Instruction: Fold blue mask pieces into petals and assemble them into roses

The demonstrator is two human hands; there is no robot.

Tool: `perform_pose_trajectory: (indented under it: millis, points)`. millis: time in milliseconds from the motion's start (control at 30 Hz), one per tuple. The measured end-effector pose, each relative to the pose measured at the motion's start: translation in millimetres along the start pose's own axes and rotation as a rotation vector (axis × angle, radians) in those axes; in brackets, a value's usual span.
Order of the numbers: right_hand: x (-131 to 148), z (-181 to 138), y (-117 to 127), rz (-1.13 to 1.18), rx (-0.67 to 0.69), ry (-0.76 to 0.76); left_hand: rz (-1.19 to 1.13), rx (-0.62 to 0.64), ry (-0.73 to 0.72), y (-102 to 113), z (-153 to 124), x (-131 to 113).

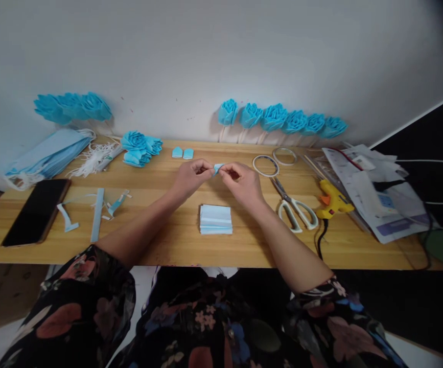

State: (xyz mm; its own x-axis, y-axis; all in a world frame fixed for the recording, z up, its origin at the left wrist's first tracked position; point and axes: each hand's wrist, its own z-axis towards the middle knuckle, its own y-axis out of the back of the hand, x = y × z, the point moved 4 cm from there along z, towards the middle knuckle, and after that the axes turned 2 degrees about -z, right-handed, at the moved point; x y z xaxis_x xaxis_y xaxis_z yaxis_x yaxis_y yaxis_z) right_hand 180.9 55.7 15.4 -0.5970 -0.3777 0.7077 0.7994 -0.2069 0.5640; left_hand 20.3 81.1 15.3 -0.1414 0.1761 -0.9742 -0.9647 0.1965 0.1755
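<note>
Between my fingertips, above the middle of the table, is a small light-blue fabric piece [217,167]. My left hand [193,178] pinches its left side, and my right hand [243,183] pinches its right side; the fingers cover much of it. Just beyond my left hand lie two small blue pieces with shaped tops [183,153], side by side. Nearer to me rests a stack of pale-blue rectangular pieces [216,220]. White-handled scissors [292,207] lie to the right of my right hand, with two tape rings [266,166] behind them.
Blue fabric flowers on sticks [275,118] lean along the wall, with more at left [71,107] and a bunch [140,148] on the table. Folded face masks [52,153], a phone [36,212] and scraps [97,214] lie left. A yellow glue gun [333,200] and plastic packets [378,199] lie right.
</note>
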Motion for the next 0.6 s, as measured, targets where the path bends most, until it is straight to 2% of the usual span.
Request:
perform_pose_trajectory:
  millis: [600]
  points:
    - [-1.5,0.7,-2.4,0.079,0.014,-0.047,0.022,0.023,-0.037,0.6,0.0,1.1]
